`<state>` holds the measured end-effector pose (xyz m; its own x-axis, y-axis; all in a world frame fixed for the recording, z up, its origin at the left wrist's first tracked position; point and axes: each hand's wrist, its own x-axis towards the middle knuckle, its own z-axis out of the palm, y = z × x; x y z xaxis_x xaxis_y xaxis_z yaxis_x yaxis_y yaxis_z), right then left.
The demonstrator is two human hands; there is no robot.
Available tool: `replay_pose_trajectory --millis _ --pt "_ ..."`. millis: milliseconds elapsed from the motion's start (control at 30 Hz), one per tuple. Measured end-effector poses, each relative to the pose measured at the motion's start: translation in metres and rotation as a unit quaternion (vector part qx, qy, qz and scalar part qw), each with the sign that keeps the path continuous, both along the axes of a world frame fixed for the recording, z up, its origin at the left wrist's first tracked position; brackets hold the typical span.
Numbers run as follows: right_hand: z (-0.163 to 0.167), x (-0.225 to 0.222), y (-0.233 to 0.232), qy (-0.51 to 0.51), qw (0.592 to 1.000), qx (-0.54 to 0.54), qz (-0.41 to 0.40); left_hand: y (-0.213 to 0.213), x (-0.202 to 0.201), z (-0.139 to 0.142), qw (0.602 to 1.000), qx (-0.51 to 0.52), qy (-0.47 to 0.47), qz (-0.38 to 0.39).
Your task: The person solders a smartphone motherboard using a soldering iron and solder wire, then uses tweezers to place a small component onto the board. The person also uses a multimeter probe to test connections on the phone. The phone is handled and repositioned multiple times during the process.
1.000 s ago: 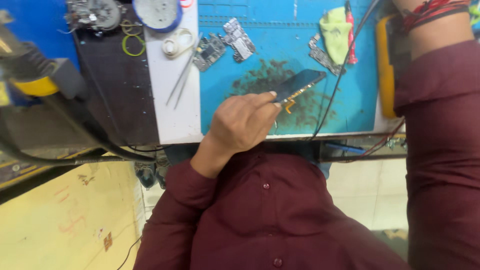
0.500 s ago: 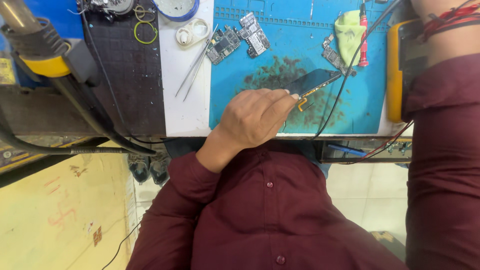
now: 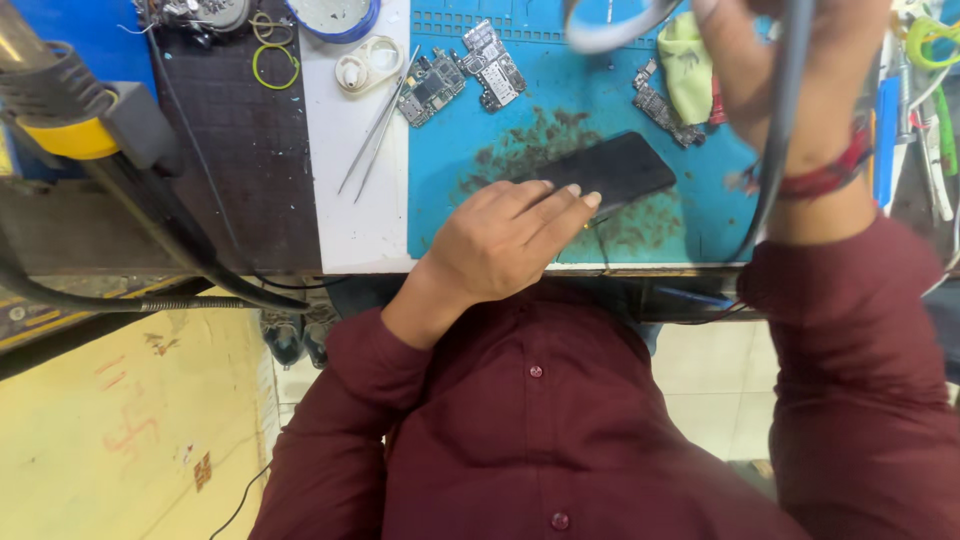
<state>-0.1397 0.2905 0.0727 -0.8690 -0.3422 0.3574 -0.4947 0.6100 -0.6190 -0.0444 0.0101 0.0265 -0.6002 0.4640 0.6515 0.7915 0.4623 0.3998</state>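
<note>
Head view: your left hand (image 3: 505,240) lies flat on the blue work mat (image 3: 700,215), fingers (image 3: 560,200) extended and pressed together on the near end of the dark phone (image 3: 610,168), pinning it rather than pinching it. The phone lies face-down-or-up, I cannot tell which, at the mat's centre amid dark residue. Your right hand (image 3: 780,70) is raised close to the camera, closed around a grey cable (image 3: 775,150). Judgement: work is mid-stage. Bare circuit boards (image 3: 460,75) lie at the mat's far edge and tweezers (image 3: 375,125) lie unused on the white strip beside it, well apart from the phone. No tool touches the phone; whether it is closed up is not visible.
</note>
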Motion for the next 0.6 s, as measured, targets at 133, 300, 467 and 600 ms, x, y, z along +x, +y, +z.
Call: replay_pose_trajectory --millis 133,300,467,600 --pt "-0.009 0.026 -0.026 -0.087 0.976 -0.194 0.055 0.001 0.001 0.0 0.998 -0.057 -0.023 -0.005" --pt "-0.01 0.034 -0.033 -0.184 0.925 -0.332 -0.028 0.006 -0.005 0.006 0.995 -0.004 -0.103 -0.011" --pt "-0.01 0.045 -0.029 -0.216 0.902 -0.369 -0.06 0.019 -0.022 0.023 0.957 0.079 -0.242 0.139" --pt "-0.008 0.059 -0.027 -0.202 0.895 -0.395 -0.05 0.018 -0.053 0.025 0.97 -0.107 -0.153 0.157"
